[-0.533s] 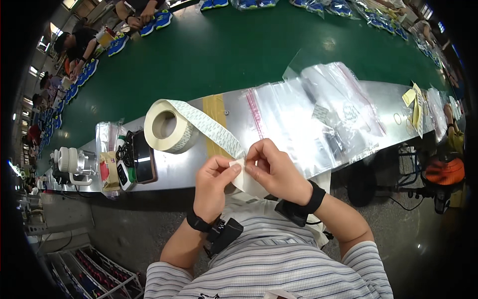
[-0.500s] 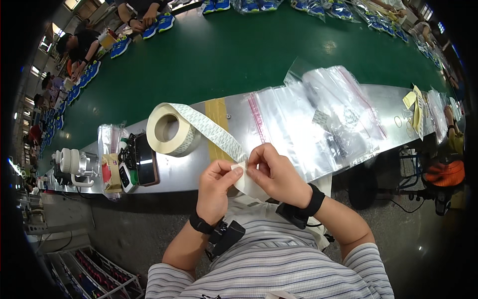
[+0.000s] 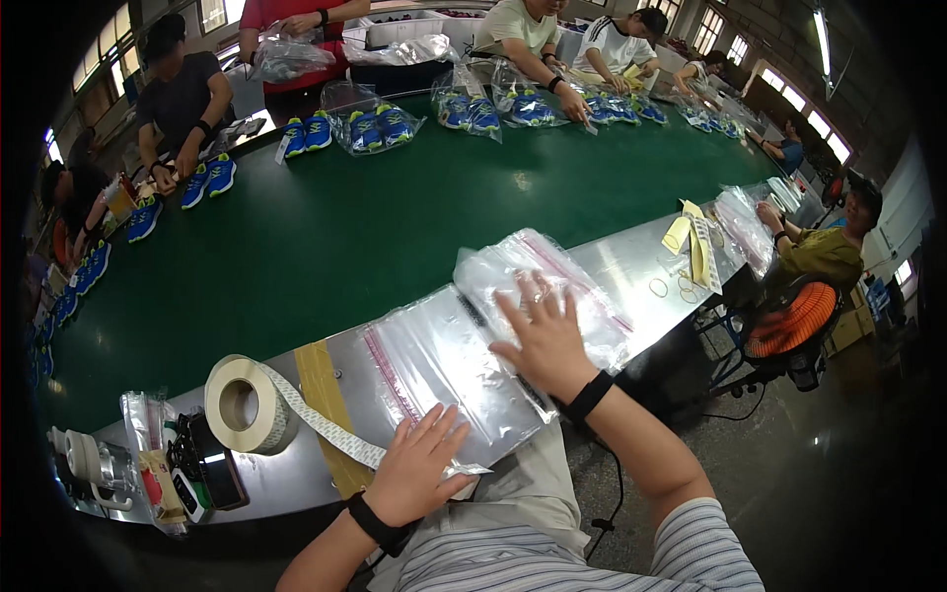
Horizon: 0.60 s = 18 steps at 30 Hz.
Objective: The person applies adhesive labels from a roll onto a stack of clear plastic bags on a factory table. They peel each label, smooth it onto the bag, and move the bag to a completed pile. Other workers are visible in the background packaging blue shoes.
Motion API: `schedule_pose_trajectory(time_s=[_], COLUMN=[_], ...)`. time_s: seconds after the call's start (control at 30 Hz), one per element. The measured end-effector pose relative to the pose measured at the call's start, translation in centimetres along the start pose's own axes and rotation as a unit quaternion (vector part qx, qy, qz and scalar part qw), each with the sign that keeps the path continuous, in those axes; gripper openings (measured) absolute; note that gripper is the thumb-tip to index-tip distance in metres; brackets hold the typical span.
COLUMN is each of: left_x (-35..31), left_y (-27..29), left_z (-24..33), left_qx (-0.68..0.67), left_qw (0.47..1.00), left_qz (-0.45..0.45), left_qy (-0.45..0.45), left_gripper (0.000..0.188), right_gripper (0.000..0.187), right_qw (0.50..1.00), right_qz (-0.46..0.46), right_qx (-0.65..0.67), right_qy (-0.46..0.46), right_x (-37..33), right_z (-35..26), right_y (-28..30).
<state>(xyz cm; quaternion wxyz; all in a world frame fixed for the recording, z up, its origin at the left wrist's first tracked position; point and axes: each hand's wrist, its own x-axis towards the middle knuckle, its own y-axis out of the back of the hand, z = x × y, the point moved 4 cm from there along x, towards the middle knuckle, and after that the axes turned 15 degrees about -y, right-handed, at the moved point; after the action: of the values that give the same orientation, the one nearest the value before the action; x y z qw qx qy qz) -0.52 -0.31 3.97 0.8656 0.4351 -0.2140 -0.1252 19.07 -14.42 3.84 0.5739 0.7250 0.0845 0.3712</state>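
Note:
My right hand (image 3: 547,340) is spread over the farther stack of clear zip bags (image 3: 508,261), fingers apart and slightly blurred; whether it presses on them I cannot tell. My left hand (image 3: 419,474) has its fingers stretched out at the near edge of a second stack of clear bags (image 3: 434,335). Under or beside that hand ends a strip of printed labels (image 3: 330,426). The strip runs from a large roll of labels (image 3: 219,400) standing to its left. A white tip shows past the left fingers, too small to make out.
Brown tape (image 3: 321,395) crosses the metal table edge. Left of the roll lie a phone (image 3: 219,462), cables and a clear jug (image 3: 116,464). Yellow paper strips (image 3: 698,252) lie at the right. Blue shoes (image 3: 380,128) line the green belt (image 3: 326,247), with co-workers beyond. An orange fan (image 3: 794,321) stands right.
My hands have parted from the pinched label end. The right hand moved out over the bags and opened; the left opened at their near edge. The view has tilted up and turned right.

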Motion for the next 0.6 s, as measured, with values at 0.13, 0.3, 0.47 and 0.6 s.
schedule_pose_trajectory(time_s=[0.13, 0.3, 0.47, 0.6], left_x=[-1.2, -4.1, -4.6, -5.0], left_y=[-1.7, -1.2, -2.2, -2.3], left_z=[-1.7, -1.1, 0.0, -0.2], left_qx=[0.036, 0.002, 0.041, 0.04], left_qw=[0.995, 0.998, 0.996, 0.995], left_qz=[-0.077, 0.017, -0.027, -0.012], left_qy=[0.052, 0.052, 0.072, 0.096], left_gripper=[0.056, 0.056, 0.06, 0.057], right_gripper=[0.064, 0.037, 0.031, 0.031], right_qw=[0.927, 0.973, 0.952, 0.957], right_qz=[-0.23, 0.076, -0.14, -0.145], right_qx=[0.008, 0.062, 0.272, 0.236], right_qy=[-0.296, -0.21, -0.006, -0.09], right_x=[-0.5, -1.7, -4.8, -5.3], right_z=[10.9, 8.2, -8.2, -9.6], right_y=[-2.6, 2.0, -0.1, -3.3])
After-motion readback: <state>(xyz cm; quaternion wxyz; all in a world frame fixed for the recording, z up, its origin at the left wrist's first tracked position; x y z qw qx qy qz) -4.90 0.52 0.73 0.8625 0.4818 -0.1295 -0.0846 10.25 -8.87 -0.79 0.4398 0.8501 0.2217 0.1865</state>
